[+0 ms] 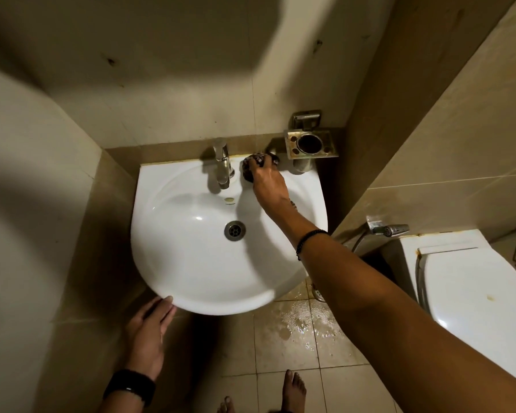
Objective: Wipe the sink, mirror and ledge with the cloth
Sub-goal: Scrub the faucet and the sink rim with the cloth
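Note:
A white wall-mounted sink (pixel 191 263) fills the middle of the view, with a chrome tap (pixel 222 165) at its back and a metal drain (pixel 234 230) in the bowl. My right hand (pixel 265 181) reaches across the bowl and grips a dark bunched cloth (pixel 258 162), which lies on the sink's back rim just right of the tap. My left hand (pixel 149 326) is below the sink's front edge, fingers straight, fingertips touching the underside of the rim. The narrow ledge (pixel 176 152) runs along the wall behind the sink. No mirror is in view.
A metal tumbler holder (pixel 310 143) hangs on the wall right of the tap. A white toilet (pixel 471 287) and a spray hose (pixel 388 231) stand at the right. The floor tiles (pixel 304 326) below are wet. My bare feet (pixel 294 389) show at the bottom. Walls close in left and right.

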